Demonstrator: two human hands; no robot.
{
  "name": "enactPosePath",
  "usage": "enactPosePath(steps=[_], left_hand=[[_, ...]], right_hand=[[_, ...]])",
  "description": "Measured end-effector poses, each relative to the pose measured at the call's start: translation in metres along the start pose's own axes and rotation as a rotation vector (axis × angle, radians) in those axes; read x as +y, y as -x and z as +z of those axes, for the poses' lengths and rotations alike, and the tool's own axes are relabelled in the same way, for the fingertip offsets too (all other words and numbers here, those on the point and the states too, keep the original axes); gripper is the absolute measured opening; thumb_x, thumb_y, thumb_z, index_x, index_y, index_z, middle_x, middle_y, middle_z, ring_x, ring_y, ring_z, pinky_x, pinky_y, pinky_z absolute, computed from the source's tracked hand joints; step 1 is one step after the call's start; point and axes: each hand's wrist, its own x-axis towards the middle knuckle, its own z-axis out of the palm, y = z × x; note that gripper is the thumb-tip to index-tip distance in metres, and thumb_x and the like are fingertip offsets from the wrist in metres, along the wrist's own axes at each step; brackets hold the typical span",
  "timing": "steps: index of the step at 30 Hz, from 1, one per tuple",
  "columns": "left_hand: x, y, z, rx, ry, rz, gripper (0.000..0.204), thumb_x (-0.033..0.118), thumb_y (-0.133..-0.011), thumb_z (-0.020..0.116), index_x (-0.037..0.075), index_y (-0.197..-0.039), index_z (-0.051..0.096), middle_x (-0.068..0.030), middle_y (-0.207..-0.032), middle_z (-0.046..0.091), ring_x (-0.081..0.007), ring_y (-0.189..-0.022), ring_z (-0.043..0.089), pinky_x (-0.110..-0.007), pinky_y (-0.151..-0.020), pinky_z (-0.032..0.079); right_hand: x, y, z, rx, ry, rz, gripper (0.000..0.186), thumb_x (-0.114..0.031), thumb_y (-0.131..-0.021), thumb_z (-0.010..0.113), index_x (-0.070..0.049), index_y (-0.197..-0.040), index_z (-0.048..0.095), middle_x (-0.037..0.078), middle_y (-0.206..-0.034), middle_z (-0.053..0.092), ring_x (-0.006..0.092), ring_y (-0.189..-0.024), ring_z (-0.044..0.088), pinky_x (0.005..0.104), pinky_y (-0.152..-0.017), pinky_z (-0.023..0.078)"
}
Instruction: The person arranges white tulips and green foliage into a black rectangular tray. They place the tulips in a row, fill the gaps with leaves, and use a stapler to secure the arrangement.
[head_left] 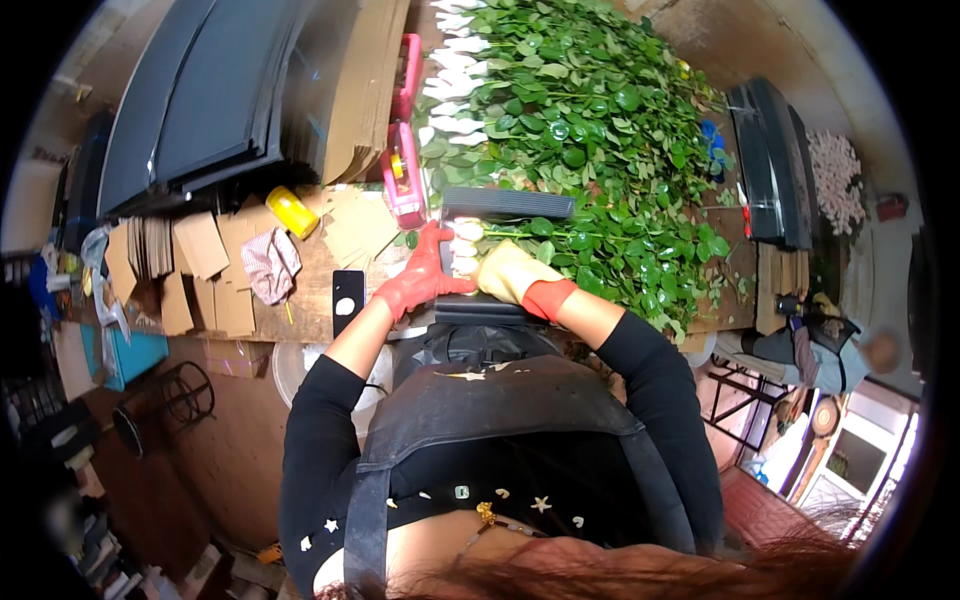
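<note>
A row of cream rose heads (466, 246) lies between my two gloved hands, the leafy stems running off to the right. My left hand (418, 274), in a red glove, rests against the left ends of the heads, its thumb and fingers spread apart. Over the roses is my right hand (513, 272), in a yellow glove with a red cuff showing beneath; its fingertips are partly hidden. Just beyond both hands lies a dark corrugated cardboard strip (508, 203). Another dark piece (485, 309) lies at the table edge in front of me.
Many leafy roses (590, 120) with white-wrapped heads cover the far right. Pink tape dispensers (404, 180), cardboard sheets (365, 90) and dark boxes (215, 90) stand left. A phone (348, 300), cloth (270, 264) and yellow roll (292, 211) lie nearer. Another person (830, 355) is at the right.
</note>
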Motion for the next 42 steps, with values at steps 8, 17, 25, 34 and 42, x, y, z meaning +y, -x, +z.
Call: enactPosePath(steps=[8, 17, 25, 34, 42], left_hand=[[-0.032, -0.002, 0.009, 0.026, -0.174, 0.232, 0.109, 0.041, -0.062, 0.098, 0.011, -0.145, 0.033, -0.0336, -0.160, 0.013, -0.0459, -0.150, 0.023, -0.047, -0.123, 0.026], [-0.015, -0.003, 0.014, 0.072, -0.150, 0.067, 0.079, 0.042, -0.075, 0.090, 0.008, -0.135, 0.051, -0.0329, -0.162, 0.019, -0.0480, -0.151, 0.021, -0.050, -0.123, 0.025], [-0.036, -0.004, 0.019, 0.103, -0.120, 0.168, 0.082, 0.041, -0.077, 0.088, 0.012, -0.141, 0.045, -0.0267, -0.162, 0.019, -0.0427, -0.152, 0.021, -0.050, -0.123, 0.023], [0.009, -0.010, 0.017, 0.101, 0.325, -0.170, 0.053, 0.034, -0.080, 0.087, 0.009, -0.121, 0.065, -0.0289, -0.166, 0.012, -0.0417, -0.151, 0.029, -0.044, -0.121, 0.029], [-0.027, -0.017, 0.033, 0.243, 0.091, 0.083, 0.039, 0.031, -0.080, 0.086, 0.012, -0.111, 0.072, -0.0317, -0.163, 0.023, -0.0396, -0.153, 0.026, -0.043, -0.122, 0.025]], right_hand=[[0.015, 0.019, 0.030, 0.514, -0.241, 0.001, 0.022, -0.027, -0.089, 0.068, -0.008, -0.101, 0.069, 0.019, -0.086, 0.072, 0.0387, -0.080, 0.071, 0.0491, -0.073, 0.055], [0.007, 0.018, 0.020, 0.248, -0.136, 0.015, 0.031, -0.027, -0.097, 0.052, -0.005, -0.108, 0.070, 0.020, -0.098, 0.074, 0.0375, -0.089, 0.073, 0.0471, -0.081, 0.056], [0.009, 0.002, 0.025, 0.478, -0.059, 0.115, 0.021, -0.020, -0.091, 0.058, -0.009, -0.104, 0.070, 0.017, -0.097, 0.075, 0.0342, -0.089, 0.074, 0.0460, -0.076, 0.058], [0.008, 0.004, 0.035, 0.596, 0.122, 0.059, 0.014, -0.012, -0.083, 0.064, -0.007, -0.095, 0.065, 0.016, -0.086, 0.073, 0.0333, -0.083, 0.074, 0.0462, -0.068, 0.058], [0.019, 0.001, 0.041, 0.706, -0.084, 0.205, 0.038, -0.029, -0.099, 0.051, -0.003, -0.124, 0.063, 0.017, -0.083, 0.074, 0.0344, -0.068, 0.073, 0.0473, -0.062, 0.056]])
